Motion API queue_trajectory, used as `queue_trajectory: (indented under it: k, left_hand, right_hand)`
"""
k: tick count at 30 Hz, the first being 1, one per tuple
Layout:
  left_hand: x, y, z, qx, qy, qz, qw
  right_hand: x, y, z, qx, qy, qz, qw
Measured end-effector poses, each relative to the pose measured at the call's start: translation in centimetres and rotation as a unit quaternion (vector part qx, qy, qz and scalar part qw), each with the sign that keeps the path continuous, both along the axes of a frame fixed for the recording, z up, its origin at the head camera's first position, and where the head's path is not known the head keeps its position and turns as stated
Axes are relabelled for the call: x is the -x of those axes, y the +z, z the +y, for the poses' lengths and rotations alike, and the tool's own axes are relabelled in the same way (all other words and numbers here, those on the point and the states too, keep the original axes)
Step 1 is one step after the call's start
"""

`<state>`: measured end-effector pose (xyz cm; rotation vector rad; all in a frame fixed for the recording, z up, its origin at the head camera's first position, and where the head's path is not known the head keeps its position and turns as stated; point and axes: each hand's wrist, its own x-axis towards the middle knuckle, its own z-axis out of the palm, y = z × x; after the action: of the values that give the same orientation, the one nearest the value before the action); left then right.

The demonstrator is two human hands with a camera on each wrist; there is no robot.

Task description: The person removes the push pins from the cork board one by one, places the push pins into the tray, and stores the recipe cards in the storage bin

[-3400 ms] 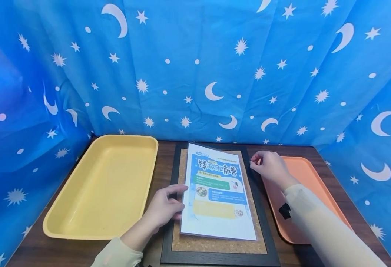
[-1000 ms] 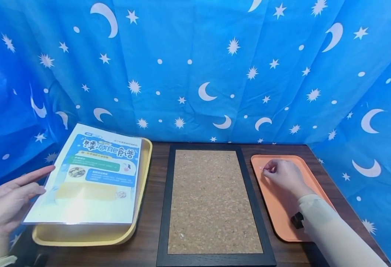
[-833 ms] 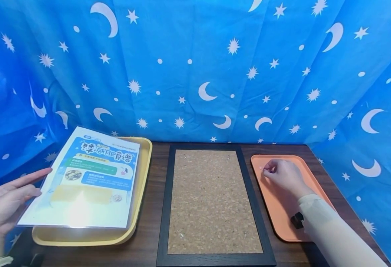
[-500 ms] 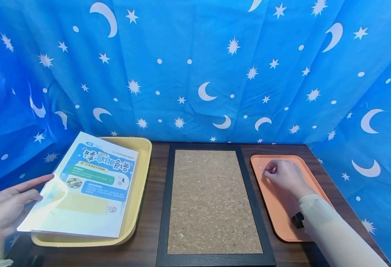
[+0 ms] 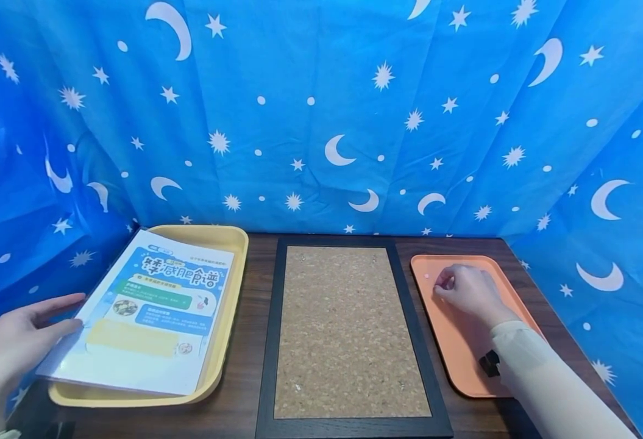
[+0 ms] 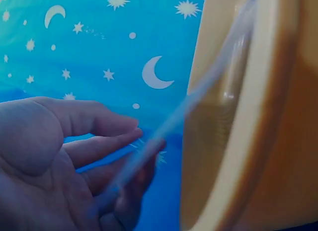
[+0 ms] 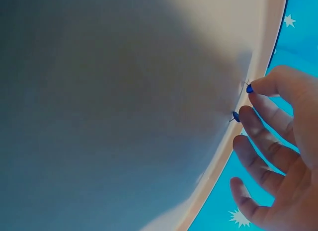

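Note:
In the head view, a laminated printed sheet [image 5: 151, 329] lies slanted in the yellow tray [image 5: 238, 244], its lower left corner over the rim. My left hand [image 5: 16, 338] is beside the sheet's left edge with fingers loosely extended. The left wrist view shows the sheet's blurred edge [image 6: 164, 126] crossing in front of my fingers, with nothing pinched. Over the orange tray [image 5: 464, 366], my right hand [image 5: 469, 292] pinches a blue thumbtack [image 7: 250, 88] between thumb and index finger. A second blue tack [image 7: 236, 116] is at the middle fingertip, against the tray.
Between the trays lies a cork board [image 5: 348, 329] in a black frame [image 5: 269, 366]. On the orange tray is a small pale spot [image 5: 426, 276], too small to identify. A blue curtain [image 5: 321, 122] with moons and stars stands behind the wooden table [image 5: 250, 341].
My left hand has carried the sheet from the cork board to the yellow tray, lowered it and let go. My right hand has moved from beside the board to the orange tray.

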<state>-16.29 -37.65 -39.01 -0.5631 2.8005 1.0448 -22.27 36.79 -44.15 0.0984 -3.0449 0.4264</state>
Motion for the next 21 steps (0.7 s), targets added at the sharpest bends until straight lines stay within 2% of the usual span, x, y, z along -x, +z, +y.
queue_trajectory:
  k: [3,8,13,16,21]
  left_hand:
    - [-0.2,0.5,0.4,0.02,-0.01,-0.025,0.9994]
    - [-0.5,1.4,1.1,0.027,-0.084,-0.076,0.9932]
    - [-0.3,1.2,1.7,0.024,-0.126,-0.129,0.9833]
    - [0.1,1.1,2.1,0.026,-0.144,-0.14,0.9792]
    - [0.2,1.6,3.2,0.052,-0.179,-0.121,0.975]
  right_hand:
    - [0.1,-0.1,0.1,0.0,0.001,-0.004,1.0]
    - [0.1,0.0,0.2,0.001,-0.005,-0.014,1.0]
    - [-0.1,0.1,0.3,-0.007,0.0,-0.001,1.0]
    - [-0.1,0.1,0.1,-0.013,0.007,0.019,1.0]
    - [0.0,0.1,-0.5,-0.013,0.016,0.043,0.999]
